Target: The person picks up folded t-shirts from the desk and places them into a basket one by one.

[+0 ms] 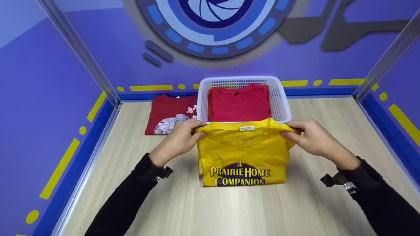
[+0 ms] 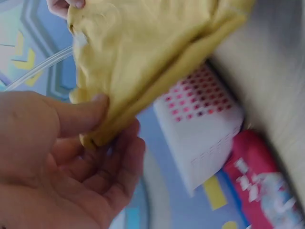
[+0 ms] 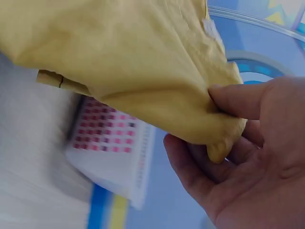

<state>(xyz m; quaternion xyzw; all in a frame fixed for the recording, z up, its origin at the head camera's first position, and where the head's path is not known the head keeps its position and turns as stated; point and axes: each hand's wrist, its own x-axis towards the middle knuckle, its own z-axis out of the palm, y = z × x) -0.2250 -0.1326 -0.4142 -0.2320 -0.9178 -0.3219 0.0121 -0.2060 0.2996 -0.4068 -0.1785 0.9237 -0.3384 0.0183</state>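
A yellow T-shirt (image 1: pixel 242 150) with "A Prairie Home Companion" printed on it hangs folded between both hands, its collar and white label at the top. My left hand (image 1: pixel 185 136) pinches one shoulder corner; in the left wrist view the thumb lies over the cloth with the fingers beneath. The opposite shoulder is pinched by my right hand (image 1: pixel 310 136), thumb on the near side. Behind the shirt stands a white basket (image 1: pixel 284 108), its front partly covered. Inside it lies a folded red shirt (image 1: pixel 242 103).
Left of the basket, a dark red printed shirt (image 1: pixel 167 114) lies folded on the light wooden table (image 1: pixel 157 203). Blue-purple panels (image 1: pixel 98 42) with metal corner posts enclose the table at the back and both sides.
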